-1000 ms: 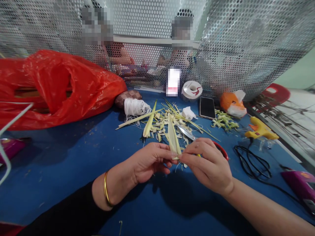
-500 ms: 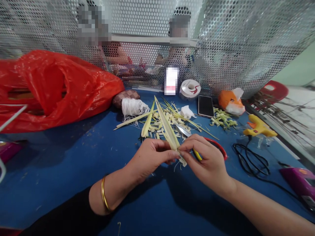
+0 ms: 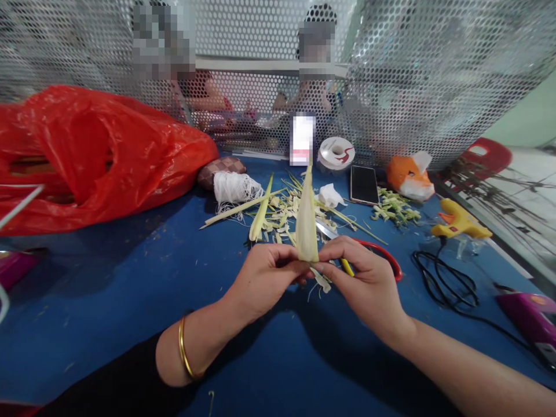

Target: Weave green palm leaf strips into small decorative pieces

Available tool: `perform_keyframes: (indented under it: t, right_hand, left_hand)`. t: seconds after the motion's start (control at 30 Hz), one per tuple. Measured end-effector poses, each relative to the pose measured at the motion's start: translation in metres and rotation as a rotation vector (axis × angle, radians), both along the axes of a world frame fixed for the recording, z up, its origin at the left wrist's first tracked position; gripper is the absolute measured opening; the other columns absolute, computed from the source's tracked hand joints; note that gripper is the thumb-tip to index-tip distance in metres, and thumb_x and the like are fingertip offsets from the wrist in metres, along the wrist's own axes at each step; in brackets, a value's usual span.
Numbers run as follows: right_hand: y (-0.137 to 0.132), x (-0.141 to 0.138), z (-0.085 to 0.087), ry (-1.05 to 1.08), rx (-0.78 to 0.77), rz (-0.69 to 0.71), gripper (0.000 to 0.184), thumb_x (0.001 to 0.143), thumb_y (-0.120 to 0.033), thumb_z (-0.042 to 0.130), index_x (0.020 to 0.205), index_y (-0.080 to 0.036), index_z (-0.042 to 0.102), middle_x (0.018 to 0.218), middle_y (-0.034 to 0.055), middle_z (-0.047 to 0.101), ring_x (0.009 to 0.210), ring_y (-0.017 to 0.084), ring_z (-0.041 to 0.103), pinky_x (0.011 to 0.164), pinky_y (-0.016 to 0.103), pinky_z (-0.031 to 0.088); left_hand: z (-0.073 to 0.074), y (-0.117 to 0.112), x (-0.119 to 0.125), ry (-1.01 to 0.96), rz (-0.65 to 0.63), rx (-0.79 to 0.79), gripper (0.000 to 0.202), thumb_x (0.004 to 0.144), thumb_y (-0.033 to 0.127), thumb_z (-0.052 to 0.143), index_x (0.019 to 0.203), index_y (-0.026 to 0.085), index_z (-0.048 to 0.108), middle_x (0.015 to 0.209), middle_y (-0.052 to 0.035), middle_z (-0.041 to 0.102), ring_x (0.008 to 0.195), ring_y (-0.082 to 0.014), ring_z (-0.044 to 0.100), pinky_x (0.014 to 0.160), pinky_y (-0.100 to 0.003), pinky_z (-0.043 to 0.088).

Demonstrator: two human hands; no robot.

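Note:
A pale green-yellow leaf sheath [image 3: 306,226] points up and away from me, wide at its base and narrow at the tip. My left hand [image 3: 268,278] pinches the left side of its base between thumb and fingers. On the right side of the same base, my right hand [image 3: 361,279] is closed in a pinch. A thin white scrap [image 3: 320,281] with loose fibres hangs under the fingertips. Scissors with red and yellow handles [image 3: 382,253] lie partly hidden behind my right hand. Beyond my hands are a heap of cut scraps [image 3: 280,209] and another leaf piece [image 3: 262,211].
A red plastic bag [image 3: 130,150] fills the left side. White string [image 3: 234,188], a ribbon spool [image 3: 335,154], a phone [image 3: 364,185] and an orange tissue pack [image 3: 409,176] line the back. A yellow glue gun [image 3: 460,221] with a black cord lies right. Mesh [image 3: 260,35] stands behind.
The leaf sheath has swung from leaning left to nearly straight up, its broad face turned towards me. Both hands keep their pinch at its base, the right one shifted slightly.

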State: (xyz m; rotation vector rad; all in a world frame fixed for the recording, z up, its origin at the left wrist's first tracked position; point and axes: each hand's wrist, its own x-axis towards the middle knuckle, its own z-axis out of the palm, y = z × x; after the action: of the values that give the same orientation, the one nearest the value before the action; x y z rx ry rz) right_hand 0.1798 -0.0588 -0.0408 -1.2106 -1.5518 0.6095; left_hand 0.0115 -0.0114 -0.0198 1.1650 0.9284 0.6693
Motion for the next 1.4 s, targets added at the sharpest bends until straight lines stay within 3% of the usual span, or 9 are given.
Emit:
perform_keyframes:
  t: [0.13, 0.4, 0.5, 0.6, 0.7, 0.83, 1.4]
  right_hand:
    - [-0.0012, -0.0031, 0.0003, 0.002, -0.110, -0.049, 0.003, 0.082, -0.019, 0.069, 0.080, -0.020, 0.068, 0.074, -0.0009, 0.068, 0.067, 0.013, 0.060, 0.063, 0.026, 0.047]
    - [0.0015, -0.0057, 0.0038, 0.158, -0.250, -0.058, 0.008, 0.078, -0.024, 0.070, 0.080, -0.018, 0.065, 0.069, -0.0001, 0.066, 0.061, 0.014, 0.059, 0.055, 0.025, 0.048]
    - [0.0022, -0.0069, 0.0030, 0.222, -0.210, -0.049, 0.015, 0.076, -0.023, 0.072, 0.084, -0.019, 0.060, 0.067, -0.0022, 0.063, 0.059, 0.013, 0.059, 0.053, 0.024, 0.048]
    - [0.0014, -0.0063, 0.0011, 0.111, -0.145, -0.052, 0.012, 0.079, -0.019, 0.069, 0.076, -0.019, 0.058, 0.065, -0.0030, 0.059, 0.058, 0.011, 0.055, 0.052, 0.023, 0.046]
    - [0.0012, -0.0034, -0.0012, -0.035, -0.016, -0.009, 0.006, 0.085, -0.015, 0.065, 0.081, -0.020, 0.063, 0.073, -0.0006, 0.064, 0.067, 0.013, 0.059, 0.060, 0.025, 0.049]
    - [0.0031, 0.0007, -0.0026, -0.137, 0.130, 0.097, 0.014, 0.088, -0.011, 0.062, 0.096, -0.023, 0.066, 0.086, 0.0014, 0.069, 0.078, 0.014, 0.064, 0.072, 0.027, 0.052]
    - [0.0041, 0.0010, -0.0006, -0.135, 0.151, 0.081, 0.014, 0.086, -0.012, 0.063, 0.089, -0.024, 0.070, 0.082, 0.0025, 0.068, 0.076, 0.017, 0.065, 0.068, 0.030, 0.053]
  left_hand:
    - [0.0007, 0.0005, 0.0004, 0.029, 0.048, 0.033, 0.012, 0.071, 0.022, 0.075, 0.077, 0.016, 0.067, 0.065, -0.0009, 0.070, 0.063, -0.0133, 0.065, 0.063, -0.024, 0.052]
    - [0.0029, -0.0003, -0.0023, 0.079, -0.001, 0.142, 0.007, 0.070, 0.023, 0.073, 0.074, 0.017, 0.073, 0.067, -0.0009, 0.069, 0.065, -0.0126, 0.062, 0.063, -0.023, 0.049]
    - [0.0017, -0.0009, -0.0018, 0.094, 0.042, 0.062, 0.009, 0.068, 0.024, 0.075, 0.071, 0.016, 0.073, 0.066, -0.0010, 0.068, 0.062, -0.0121, 0.061, 0.064, -0.024, 0.049]
    - [0.0011, -0.0008, -0.0006, 0.051, 0.080, -0.039, 0.007, 0.066, 0.021, 0.076, 0.068, 0.015, 0.072, 0.065, -0.0011, 0.068, 0.059, -0.0113, 0.061, 0.064, -0.024, 0.049]
    - [0.0004, 0.0003, -0.0007, -0.010, 0.106, -0.135, 0.011, 0.064, 0.022, 0.078, 0.066, 0.015, 0.071, 0.064, -0.0013, 0.068, 0.057, -0.0104, 0.060, 0.061, -0.023, 0.049]
    - [-0.0003, 0.0030, -0.0032, -0.077, 0.113, -0.258, 0.014, 0.063, 0.023, 0.080, 0.066, 0.014, 0.070, 0.063, -0.0015, 0.068, 0.054, -0.0090, 0.059, 0.056, -0.021, 0.046]
    - [-0.0024, 0.0033, -0.0049, -0.181, 0.045, -0.463, 0.013, 0.061, 0.020, 0.081, 0.069, 0.016, 0.072, 0.071, -0.0008, 0.065, 0.068, -0.0107, 0.060, 0.052, -0.018, 0.042]
